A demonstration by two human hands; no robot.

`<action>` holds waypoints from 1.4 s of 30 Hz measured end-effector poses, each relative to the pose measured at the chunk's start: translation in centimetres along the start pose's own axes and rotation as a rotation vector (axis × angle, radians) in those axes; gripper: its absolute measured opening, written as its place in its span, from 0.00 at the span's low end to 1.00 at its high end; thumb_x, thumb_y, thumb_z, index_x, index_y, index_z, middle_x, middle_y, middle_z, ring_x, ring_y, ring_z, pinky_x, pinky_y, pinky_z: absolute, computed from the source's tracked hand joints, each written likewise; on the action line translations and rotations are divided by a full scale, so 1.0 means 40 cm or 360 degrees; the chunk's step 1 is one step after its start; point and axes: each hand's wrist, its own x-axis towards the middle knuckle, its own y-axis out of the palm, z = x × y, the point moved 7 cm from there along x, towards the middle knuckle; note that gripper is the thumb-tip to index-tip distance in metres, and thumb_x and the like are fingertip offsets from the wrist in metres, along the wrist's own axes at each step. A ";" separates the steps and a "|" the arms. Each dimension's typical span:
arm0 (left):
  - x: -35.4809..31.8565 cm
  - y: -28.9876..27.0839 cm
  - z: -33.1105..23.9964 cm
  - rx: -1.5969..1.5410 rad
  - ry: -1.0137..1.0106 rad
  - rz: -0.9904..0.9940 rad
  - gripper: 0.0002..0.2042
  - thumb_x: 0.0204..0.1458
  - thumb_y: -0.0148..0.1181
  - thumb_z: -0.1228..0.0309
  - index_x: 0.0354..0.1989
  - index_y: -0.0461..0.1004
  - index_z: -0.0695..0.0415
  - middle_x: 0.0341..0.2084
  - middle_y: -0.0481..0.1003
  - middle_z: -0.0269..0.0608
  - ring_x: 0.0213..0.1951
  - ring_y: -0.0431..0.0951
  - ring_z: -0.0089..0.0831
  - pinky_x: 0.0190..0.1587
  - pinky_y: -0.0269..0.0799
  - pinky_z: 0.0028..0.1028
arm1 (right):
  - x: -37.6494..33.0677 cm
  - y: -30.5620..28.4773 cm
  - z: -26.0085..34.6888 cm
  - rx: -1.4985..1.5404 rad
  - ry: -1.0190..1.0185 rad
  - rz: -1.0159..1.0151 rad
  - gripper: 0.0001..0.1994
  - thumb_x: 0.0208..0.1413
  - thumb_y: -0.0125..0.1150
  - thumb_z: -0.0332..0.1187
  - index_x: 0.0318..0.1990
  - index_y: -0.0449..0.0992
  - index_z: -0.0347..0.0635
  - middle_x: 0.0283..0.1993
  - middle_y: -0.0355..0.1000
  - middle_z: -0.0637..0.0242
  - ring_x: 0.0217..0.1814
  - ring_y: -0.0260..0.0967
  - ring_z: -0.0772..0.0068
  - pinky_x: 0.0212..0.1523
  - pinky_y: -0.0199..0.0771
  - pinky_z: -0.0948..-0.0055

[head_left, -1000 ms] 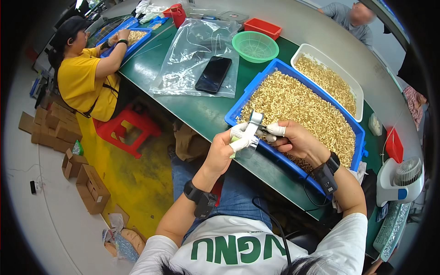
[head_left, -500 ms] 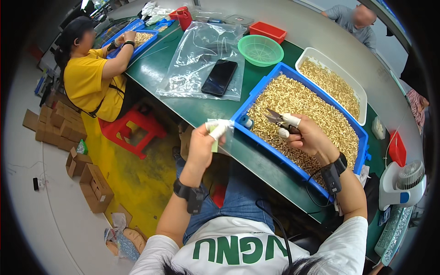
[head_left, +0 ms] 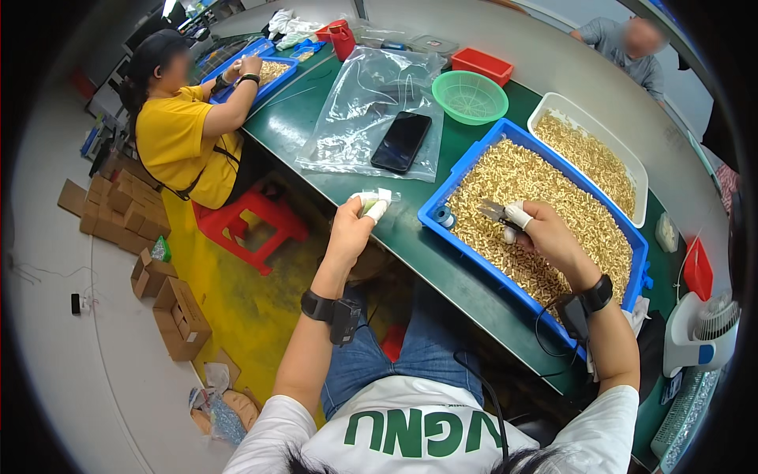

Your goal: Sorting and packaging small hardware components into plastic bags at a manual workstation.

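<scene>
My left hand (head_left: pixel 352 235), white covers on its fingertips, pinches a small clear plastic bag (head_left: pixel 392 196) in front of the green table's near edge. Something yellow-green shows at the bag, partly hidden by the fingers. In my right hand (head_left: pixel 550 238) is a pair of small snips (head_left: pixel 494 211), blades pointing left, above a blue tray (head_left: pixel 505 310). Small brass-coloured metal pieces (head_left: pixel 580 213) fill that tray. A little blue-and-white spool (head_left: pixel 444 216) sits in its left corner.
A white tray (head_left: pixel 640 186) of similar pieces stands behind. A green basket (head_left: pixel 471 99), red tray (head_left: pixel 482 66), phone (head_left: pixel 401 142) and large plastic bag (head_left: pixel 335 134) lie on the table (head_left: pixel 410 212). At left, a co-worker (head_left: pixel 178 130) sits; a fan (head_left: pixel 701 336) stands right.
The view has shifted, so the scene sits slightly right and lower. My left hand has tilted the small bag nearly level. My right hand still holds the snips over the tray.
</scene>
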 end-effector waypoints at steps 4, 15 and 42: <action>0.010 0.006 0.019 -0.0094 -0.0110 0.0049 0.10 0.50 0.55 0.79 0.42 0.73 0.66 0.31 0.75 0.34 0.31 0.71 0.17 0.33 0.66 0.19 | 0.011 -0.031 0.013 -0.0747 -0.0287 -0.0272 0.15 0.59 0.49 0.38 0.25 0.73 0.38 0.19 0.66 0.72 0.20 0.58 0.82 0.21 0.58 0.76; 0.035 0.017 -0.003 -0.0067 -0.0247 0.0172 0.08 0.51 0.57 0.75 0.39 0.75 0.63 0.29 0.74 0.30 0.27 0.69 0.15 0.28 0.63 0.16 | 0.003 -0.026 0.041 -0.1337 -0.0575 -0.0432 0.11 0.55 0.51 0.33 0.29 0.73 0.34 0.24 0.67 0.53 0.26 0.63 0.62 0.30 0.62 0.65; 0.124 0.038 -0.001 0.0929 -0.0213 0.0730 0.10 0.51 0.56 0.71 0.39 0.75 0.63 0.27 0.76 0.34 0.29 0.71 0.21 0.33 0.67 0.24 | 0.016 -0.037 0.030 -0.1344 -0.0555 -0.0395 0.10 0.54 0.52 0.32 0.29 0.72 0.32 0.24 0.67 0.50 0.25 0.64 0.59 0.30 0.62 0.64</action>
